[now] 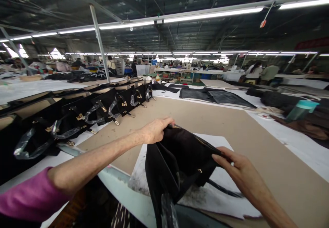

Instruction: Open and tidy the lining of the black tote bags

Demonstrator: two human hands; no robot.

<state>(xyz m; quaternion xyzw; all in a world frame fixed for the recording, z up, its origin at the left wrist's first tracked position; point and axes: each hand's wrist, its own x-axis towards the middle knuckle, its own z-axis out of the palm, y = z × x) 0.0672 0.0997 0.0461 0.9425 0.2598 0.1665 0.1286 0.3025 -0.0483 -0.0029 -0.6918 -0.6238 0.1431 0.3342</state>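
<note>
Black handbag [190, 149], its mouth agape, tilts over the desk's [115, 180] near edge, the left hand [155, 132] and right hand [238, 166] both clamped on its rim. Smudged white paper [222, 141] lies beneath; more black handbags [87, 107] stand lined up toward the left edge.

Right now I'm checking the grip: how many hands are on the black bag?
2, both on the black bag: left hand at its upper edge's left end, right hand at the right end. No other shows.
</note>
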